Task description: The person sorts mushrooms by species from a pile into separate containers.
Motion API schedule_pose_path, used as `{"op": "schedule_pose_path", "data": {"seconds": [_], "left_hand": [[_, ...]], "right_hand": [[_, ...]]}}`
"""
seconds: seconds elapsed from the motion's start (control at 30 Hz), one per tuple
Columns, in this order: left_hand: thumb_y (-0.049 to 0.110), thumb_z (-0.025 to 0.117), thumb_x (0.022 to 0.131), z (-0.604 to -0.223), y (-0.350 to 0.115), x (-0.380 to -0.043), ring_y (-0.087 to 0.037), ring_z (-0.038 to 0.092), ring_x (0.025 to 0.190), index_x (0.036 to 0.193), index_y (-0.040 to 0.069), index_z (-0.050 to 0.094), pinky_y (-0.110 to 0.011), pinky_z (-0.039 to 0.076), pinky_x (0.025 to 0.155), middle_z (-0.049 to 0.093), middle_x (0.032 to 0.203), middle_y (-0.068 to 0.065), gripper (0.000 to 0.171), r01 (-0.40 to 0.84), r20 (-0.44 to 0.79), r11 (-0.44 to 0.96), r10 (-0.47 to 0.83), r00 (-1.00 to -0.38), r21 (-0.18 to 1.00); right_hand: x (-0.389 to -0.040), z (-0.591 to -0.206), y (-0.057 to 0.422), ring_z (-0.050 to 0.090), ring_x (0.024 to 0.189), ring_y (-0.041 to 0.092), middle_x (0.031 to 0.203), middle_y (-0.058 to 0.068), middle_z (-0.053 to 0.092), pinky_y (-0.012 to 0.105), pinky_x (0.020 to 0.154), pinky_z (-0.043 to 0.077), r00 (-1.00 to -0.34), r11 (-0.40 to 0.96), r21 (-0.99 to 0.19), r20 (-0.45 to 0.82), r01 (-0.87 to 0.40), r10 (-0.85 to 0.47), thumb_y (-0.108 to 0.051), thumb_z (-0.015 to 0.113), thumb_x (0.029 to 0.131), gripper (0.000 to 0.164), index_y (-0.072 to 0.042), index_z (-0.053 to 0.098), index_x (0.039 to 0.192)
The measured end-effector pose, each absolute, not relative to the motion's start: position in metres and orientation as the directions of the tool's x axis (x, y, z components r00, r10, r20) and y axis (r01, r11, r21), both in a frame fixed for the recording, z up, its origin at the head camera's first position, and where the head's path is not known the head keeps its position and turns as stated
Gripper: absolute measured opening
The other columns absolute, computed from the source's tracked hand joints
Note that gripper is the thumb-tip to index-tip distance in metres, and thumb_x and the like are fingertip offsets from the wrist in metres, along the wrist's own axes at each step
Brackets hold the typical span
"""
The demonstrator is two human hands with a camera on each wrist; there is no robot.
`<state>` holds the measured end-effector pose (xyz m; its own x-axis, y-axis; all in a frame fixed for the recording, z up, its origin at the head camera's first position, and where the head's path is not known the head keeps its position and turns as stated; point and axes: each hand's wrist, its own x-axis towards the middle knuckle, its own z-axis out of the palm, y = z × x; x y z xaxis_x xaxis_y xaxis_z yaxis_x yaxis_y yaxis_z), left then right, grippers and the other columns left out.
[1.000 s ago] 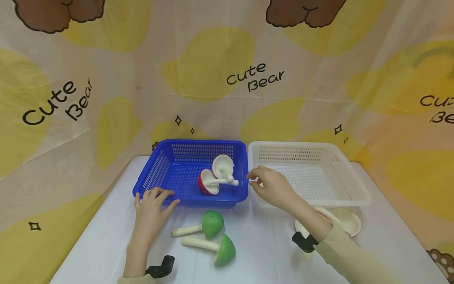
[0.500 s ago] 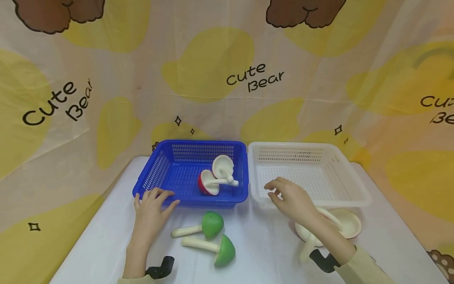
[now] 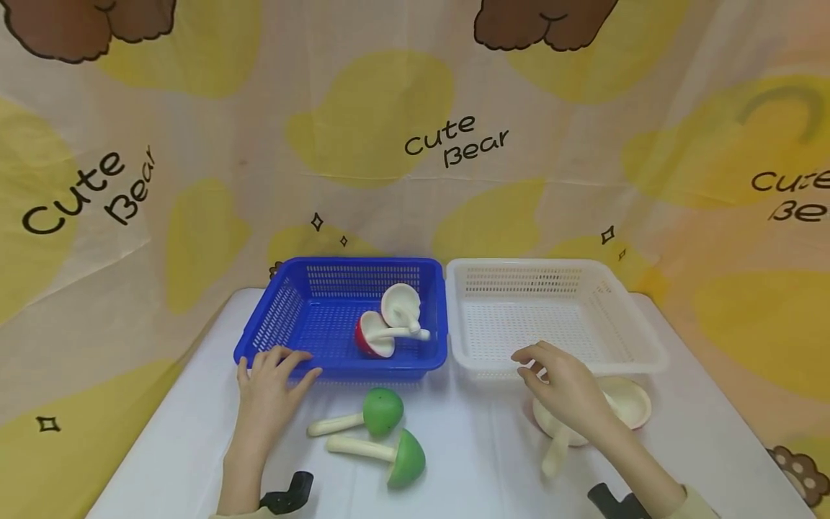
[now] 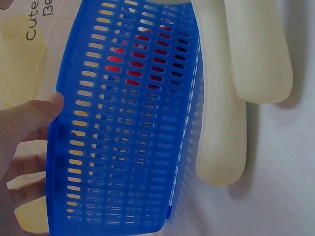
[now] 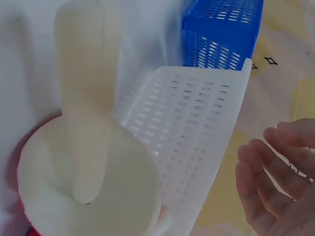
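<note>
In the head view my left hand point(image 3: 269, 393) holds the front rim of a blue plastic basket point(image 3: 272, 317) near its left corner, fingers over the rim and thumb in front. Two red-capped toy mushrooms point(image 3: 369, 336) lie inside it, their white undersides showing. My right hand point(image 3: 564, 382), fingers loosely bent and holding nothing, is over the front edge of a white basket point(image 3: 642, 331). Below that hand lie pale toy mushrooms point(image 3: 632, 404), partly hidden by it; the right wrist view shows a red edge on one mushroom point(image 5: 128, 172).
Two green-capped toy mushrooms point(image 3: 382, 412) lie on the white tablecloth point(image 3: 480, 461) in front of the blue basket, stems pointing left. The baskets stand side by side against a patterned cloth backdrop point(image 3: 363, 122).
My right hand has moved right and toward me, from beside the blue basket's right edge to above the pale mushrooms. My left hand stays on the blue rim. The head view has shifted slightly.
</note>
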<state>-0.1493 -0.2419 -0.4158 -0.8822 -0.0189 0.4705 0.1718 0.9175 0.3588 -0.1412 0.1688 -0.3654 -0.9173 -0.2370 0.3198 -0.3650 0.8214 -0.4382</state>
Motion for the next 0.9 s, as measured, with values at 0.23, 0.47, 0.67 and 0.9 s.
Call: {"op": "schedule_pose_path", "data": {"seconds": [0.23,0.47,0.67,0.9], "left_hand": [[0.028,0.075,0.083,-0.414,-0.243,-0.149,-0.041,0.048,0.111,0.103,0.01,0.07,-0.077,0.014,0.106,0.062,0.105,-0.014,0.027,0.174,0.473,0.916,-0.02,-0.881,0.362],[0.03,0.073,0.084,-0.414,-0.243,-0.149,-0.041,0.048,0.112,0.105,0.011,0.07,-0.076,0.013,0.107,0.062,0.106,-0.014,0.029,0.164,0.458,0.916,-0.024,-0.889,0.367],[0.029,0.074,0.083,-0.415,-0.243,-0.149,-0.04,0.048,0.111,0.105,0.011,0.07,-0.076,0.013,0.106,0.062,0.106,-0.014,0.029,0.167,0.458,0.915,-0.022,-0.889,0.368],[0.029,0.074,0.083,-0.416,-0.242,-0.15,-0.04,0.047,0.112,0.105,0.01,0.07,-0.076,0.013,0.107,0.062,0.106,-0.015,0.029,0.166,0.455,0.914,-0.023,-0.89,0.371]], "right_hand": [[-0.132,-0.374,0.183,0.064,0.079,0.014,0.095,0.001,0.069,0.026,0.068,0.056,-0.93,0.814,-0.477,0.311,-0.331,-0.196,-0.007,0.066,0.087,0.015,-0.009,0.07,0.101],[-0.12,-0.378,0.195,0.064,0.081,0.015,0.101,0.004,0.07,0.024,0.068,0.055,-0.951,0.796,-0.537,0.27,-0.28,-0.152,-0.009,0.067,0.087,0.017,-0.008,0.068,0.105],[-0.11,-0.383,0.202,0.065,0.082,0.015,0.104,0.005,0.071,0.02,0.067,0.053,-0.972,0.796,-0.569,0.214,-0.207,-0.099,-0.013,0.068,0.088,0.02,-0.009,0.068,0.107],[-0.1,-0.392,0.211,0.064,0.079,0.015,0.098,0.004,0.07,0.023,0.066,0.053,-0.977,0.805,-0.569,0.208,-0.165,-0.053,-0.013,0.07,0.086,0.025,-0.006,0.068,0.11]]}}
